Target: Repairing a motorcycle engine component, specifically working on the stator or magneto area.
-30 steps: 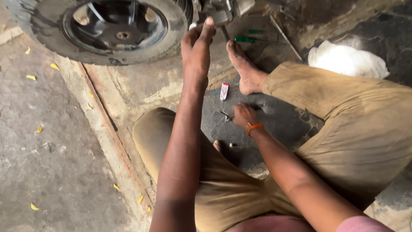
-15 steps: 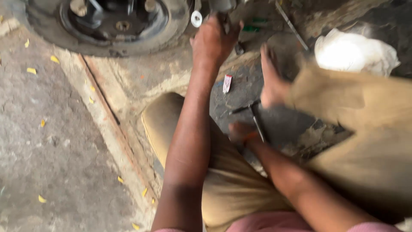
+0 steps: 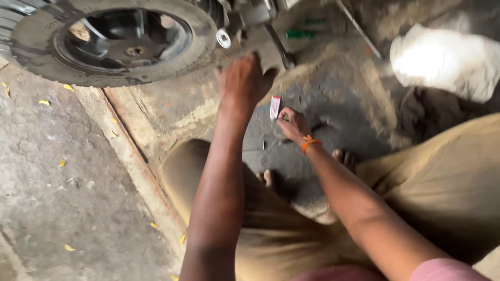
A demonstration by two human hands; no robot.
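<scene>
My left hand reaches forward over the stained concrete, back of the hand up, thumb spread, nothing visible in it. It hovers just below a grey machine part beside a black wheel. My right hand, with an orange band on the wrist, rests low on the dark oily patch. Its curled fingertips are right beside a small white and red packet; blur hides whether they grip anything. My bare feet are tucked under my khaki-trousered legs.
A silver washer sits by the wheel's edge. A metal bar and a green-handled screwdriver lie beyond my left hand. A crumpled white cloth lies at the far right. A raised concrete kerb runs diagonally on the left.
My left hand has come down off the machine part by the wheel. My right hand moved forward to the small packet. My right foot has drawn back under my leg.
</scene>
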